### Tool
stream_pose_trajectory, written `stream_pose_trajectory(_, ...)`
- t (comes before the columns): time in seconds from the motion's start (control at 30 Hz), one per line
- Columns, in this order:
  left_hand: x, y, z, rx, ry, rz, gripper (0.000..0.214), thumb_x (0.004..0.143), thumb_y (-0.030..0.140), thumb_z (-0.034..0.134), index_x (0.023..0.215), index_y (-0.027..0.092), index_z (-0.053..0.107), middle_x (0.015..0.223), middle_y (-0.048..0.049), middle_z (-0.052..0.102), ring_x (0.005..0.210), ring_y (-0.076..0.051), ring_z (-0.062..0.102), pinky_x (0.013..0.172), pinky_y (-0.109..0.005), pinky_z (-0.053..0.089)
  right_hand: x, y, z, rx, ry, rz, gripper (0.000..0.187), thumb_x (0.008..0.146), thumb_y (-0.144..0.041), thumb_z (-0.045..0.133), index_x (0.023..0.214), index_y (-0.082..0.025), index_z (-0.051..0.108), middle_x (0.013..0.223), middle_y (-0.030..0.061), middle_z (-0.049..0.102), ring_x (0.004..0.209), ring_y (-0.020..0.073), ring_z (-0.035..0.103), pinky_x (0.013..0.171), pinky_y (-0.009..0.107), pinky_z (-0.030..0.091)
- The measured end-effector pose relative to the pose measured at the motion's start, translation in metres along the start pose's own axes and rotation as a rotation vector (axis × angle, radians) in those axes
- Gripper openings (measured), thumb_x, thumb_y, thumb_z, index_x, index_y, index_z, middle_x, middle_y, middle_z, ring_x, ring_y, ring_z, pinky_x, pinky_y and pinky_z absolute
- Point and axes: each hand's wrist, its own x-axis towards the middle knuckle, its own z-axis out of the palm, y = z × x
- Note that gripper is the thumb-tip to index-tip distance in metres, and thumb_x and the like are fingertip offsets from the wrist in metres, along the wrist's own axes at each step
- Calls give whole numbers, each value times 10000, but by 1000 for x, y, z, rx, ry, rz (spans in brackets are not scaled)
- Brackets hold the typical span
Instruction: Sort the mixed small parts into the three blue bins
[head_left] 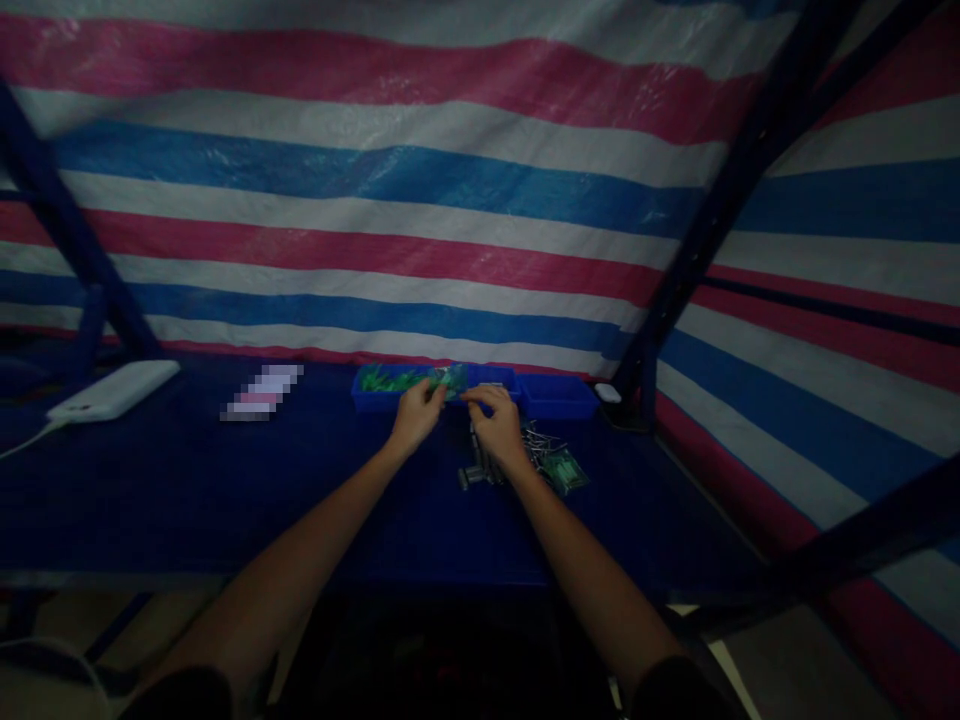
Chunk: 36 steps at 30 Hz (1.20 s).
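My left hand (pixel 415 415) reaches forward over the dark blue table (pixel 225 490), fingers curled and pinched on a small green piece at the edge of a blue tray (pixel 375 400) that holds green circuit boards (pixel 397 379). Close beside it, my right hand (pixel 497 425) is also curled, fingertips pinched toward the left hand; what it holds is too small to make out. Under and right of that hand lies a pile of small metal cylinders and pins (pixel 480 470) with a green circuit board (pixel 564 470).
A second blue tray (pixel 559 398) stands right of the first. A white power bank (pixel 114 390) with a cable lies at the far left, a blurred card (pixel 262 392) nearby. A striped tarp forms the back wall; dark blue frame posts (pixel 705 220) rise at right.
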Motion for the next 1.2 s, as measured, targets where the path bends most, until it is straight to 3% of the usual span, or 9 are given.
stream_pose_trajectory(0.07,-2,0,-1,217,95,262,207,835,304,440,881,174,594,831,-53,580,822,-169,546,713,-283,451,2,0,0,144,3,136,241,757,-347,508,844,-187,666,911,45,662,934,184,551,861,332,387)
stream_pose_trajectory(0.13,-6,0,0,326,88,486,217,830,190,425,960,193,599,937,-55,563,936,-170,519,846,-311,425,5,1,-2,316,-19,281,370,777,-460,456,829,-156,660,810,48,666,834,180,577,771,308,420)
stream_pose_trajectory(0.27,-14,3,6,306,18,657,386,789,56,380,1087,211,570,1063,-65,504,1029,-156,488,917,-309,398,8,7,-5,460,32,341,345,728,-460,510,812,-149,633,724,19,648,669,144,563,638,257,424)
stream_pose_trajectory(0.47,-13,9,6,102,-8,401,531,839,247,438,1344,224,273,1087,-67,535,901,-167,555,754,-274,473,7,10,-4,332,49,95,224,721,-335,527,813,-157,626,790,23,653,715,143,566,682,264,432)
stream_pose_trajectory(0.63,3,17,-30,419,-153,298,238,795,293,504,1000,227,604,901,7,650,846,-211,584,725,-292,456,2,5,-1,139,-60,34,250,738,-311,508,896,-156,626,776,25,639,720,150,570,681,275,445)
stream_pose_trajectory(0.8,26,11,-83,602,79,219,233,768,239,484,946,160,612,888,-64,651,815,-187,582,741,-294,426,1,3,-2,2,-12,6,267,745,-317,511,929,-152,610,749,25,609,713,155,564,683,285,441)
stream_pose_trajectory(0.93,32,-4,-104,790,-18,188,219,760,224,482,930,174,611,836,-73,655,784,-203,592,696,-298,413,2,3,-3,14,92,-6,313,755,-330,509,1011,-157,562,738,12,583,710,153,551,680,284,436)
stream_pose_trajectory(1.07,35,-20,-108,877,-167,184,270,742,161,463,983,168,584,899,-95,653,800,-213,599,691,-299,412,4,2,-7,40,190,10,351,760,-342,510,1053,-148,527,770,18,577,723,151,546,686,279,434)
stream_pose_trajectory(1.2,48,-20,-114,968,-322,232,294,732,158,462,992,161,598,952,-110,649,829,-219,597,720,-303,413,6,5,-11,31,206,37,355,758,-351,506,1045,-143,527,762,17,568,718,152,543,688,282,432)
